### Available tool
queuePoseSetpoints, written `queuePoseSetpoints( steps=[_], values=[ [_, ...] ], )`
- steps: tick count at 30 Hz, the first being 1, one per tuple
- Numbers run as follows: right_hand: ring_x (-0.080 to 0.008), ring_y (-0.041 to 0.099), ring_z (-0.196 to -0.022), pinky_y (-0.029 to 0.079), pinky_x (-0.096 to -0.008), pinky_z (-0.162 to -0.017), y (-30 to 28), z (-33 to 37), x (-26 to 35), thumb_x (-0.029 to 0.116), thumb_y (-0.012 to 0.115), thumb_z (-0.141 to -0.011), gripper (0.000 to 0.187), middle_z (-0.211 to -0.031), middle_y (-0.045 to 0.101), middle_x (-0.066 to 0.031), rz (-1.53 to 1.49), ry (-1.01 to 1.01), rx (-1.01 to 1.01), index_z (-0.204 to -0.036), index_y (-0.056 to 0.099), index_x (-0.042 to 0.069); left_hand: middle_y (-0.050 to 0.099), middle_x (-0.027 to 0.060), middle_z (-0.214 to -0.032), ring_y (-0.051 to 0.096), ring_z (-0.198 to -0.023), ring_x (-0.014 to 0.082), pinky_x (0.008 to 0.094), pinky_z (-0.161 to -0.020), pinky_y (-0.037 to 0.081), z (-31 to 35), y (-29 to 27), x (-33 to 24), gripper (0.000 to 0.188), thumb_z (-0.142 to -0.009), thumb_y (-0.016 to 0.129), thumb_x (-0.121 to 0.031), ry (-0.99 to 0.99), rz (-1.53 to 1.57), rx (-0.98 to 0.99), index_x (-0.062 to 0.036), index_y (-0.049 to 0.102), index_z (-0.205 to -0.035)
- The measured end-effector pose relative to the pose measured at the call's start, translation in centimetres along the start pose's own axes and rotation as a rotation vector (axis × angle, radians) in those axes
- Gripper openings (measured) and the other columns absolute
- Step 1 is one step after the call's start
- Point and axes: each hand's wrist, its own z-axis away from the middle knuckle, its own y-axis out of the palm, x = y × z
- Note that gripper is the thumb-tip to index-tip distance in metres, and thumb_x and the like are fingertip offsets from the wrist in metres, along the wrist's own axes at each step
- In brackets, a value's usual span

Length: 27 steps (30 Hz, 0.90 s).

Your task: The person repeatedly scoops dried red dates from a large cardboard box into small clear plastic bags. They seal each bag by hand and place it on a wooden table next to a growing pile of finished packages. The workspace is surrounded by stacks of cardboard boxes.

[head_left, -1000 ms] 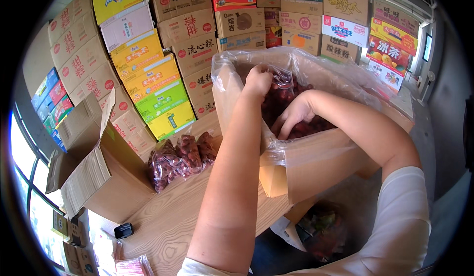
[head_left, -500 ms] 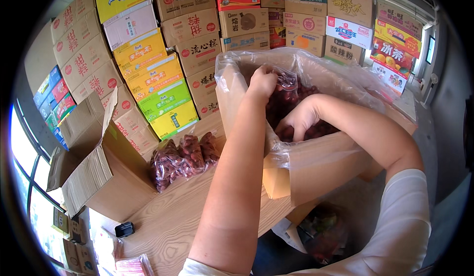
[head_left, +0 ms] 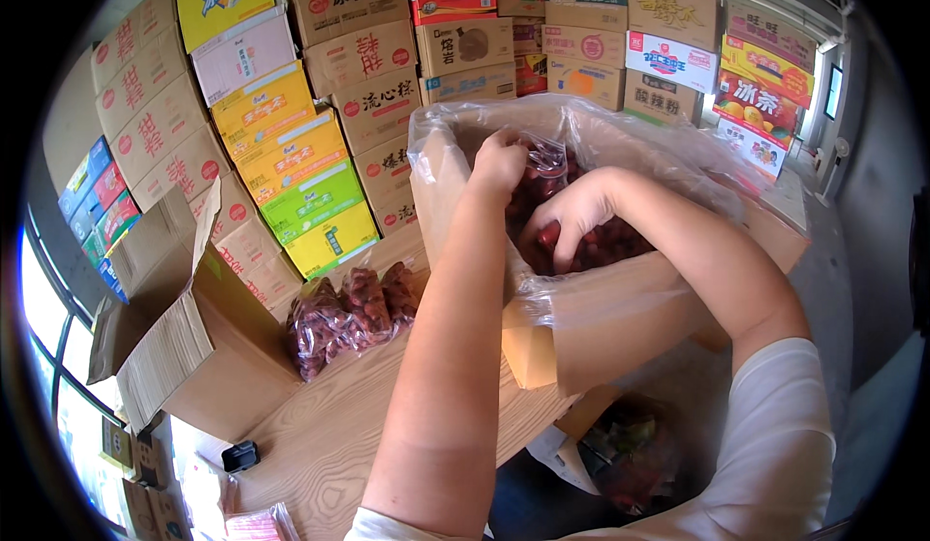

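A large cardboard box (head_left: 630, 333) lined with clear plastic film (head_left: 605, 120) stands in front of me, holding a mass of dried red dates (head_left: 630, 243). Inside its left side, my left hand (head_left: 499, 163) is closed on the upper edge of a small clear plastic bag (head_left: 548, 161). Red dates show in and behind that bag; how full it is I cannot tell. My right hand (head_left: 581, 207) reaches down into the dates just right of the bag. Its fingers curl around some dates, with dark red showing between them.
Several filled bags of dates (head_left: 360, 309) lie on the wooden table (head_left: 329, 444), left of my left forearm. Beside them stands an open carton (head_left: 228, 347). A small black tray (head_left: 240, 456) and pink packets (head_left: 263, 525) are nearer. Stacked cartons (head_left: 363, 52) line the back.
My right hand has risen slightly and moved left toward the small bag, its fingers now curled around dates. My left hand keeps its hold on the bag. The whole view has shifted slightly.
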Motion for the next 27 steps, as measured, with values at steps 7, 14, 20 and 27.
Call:
queuePoseSetpoints(
  steps=[7,14,20,27],
  values=[
    [-0.0148,0.06,-0.073,0.048,-0.0264,-0.055,-1.1,3.2,1.0,0.008,0.073,-0.071,0.058,-0.086,0.059,-0.0078,-0.218,-0.019,-0.296,-0.125,0.052,0.0,0.067,0.0109,-0.09,0.065,-0.067,0.0187,0.0352,-0.061,0.05,-2.3,-0.6,2.2,0.033,-0.083,0.052,-0.009,0.09,-0.086,-0.072,-0.007,0.062,-0.114],
    [-0.0159,0.056,-0.076,0.039,-0.0234,-0.05,-3.2,4.0,-0.4,0.016,0.063,-0.081,0.025,-0.092,0.054,-0.0053,-0.705,-0.745,-0.315,-0.103,0.054,0.008,0.066,0.0144,-0.094,0.065,-0.069,0.0188,0.0334,-0.06,0.051,-1.1,-0.5,0.9,0.04,-0.079,0.057,-0.01,-0.019,-0.036,0.023,0.0013,0.058,-0.118],
    [-0.0155,0.053,-0.076,0.042,-0.0252,-0.055,-5.1,1.8,-1.7,0.02,0.064,-0.086,0.022,-0.086,0.052,-0.0043,-1.054,-0.919,-0.805,-0.101,0.052,0.009,0.065,0.0113,-0.087,0.063,-0.065,0.0144,0.0263,-0.057,0.049,0.5,0.4,-0.7,0.049,-0.074,0.057,-0.001,0.087,-0.031,0.093,0.007,0.053,-0.122],
    [-0.0154,0.056,-0.074,0.045,-0.0282,-0.056,-5.3,0.3,-1.6,0.018,0.066,-0.084,0.023,-0.081,0.053,-0.0034,-1.03,-0.847,-1.21,-0.102,0.052,0.011,0.066,0.0107,-0.082,0.062,-0.063,0.0121,0.0222,-0.051,0.046,0.2,0.3,-0.4,0.05,-0.072,0.057,-0.001,0.129,-0.046,0.098,0.0066,0.054,-0.122]
  ],
)
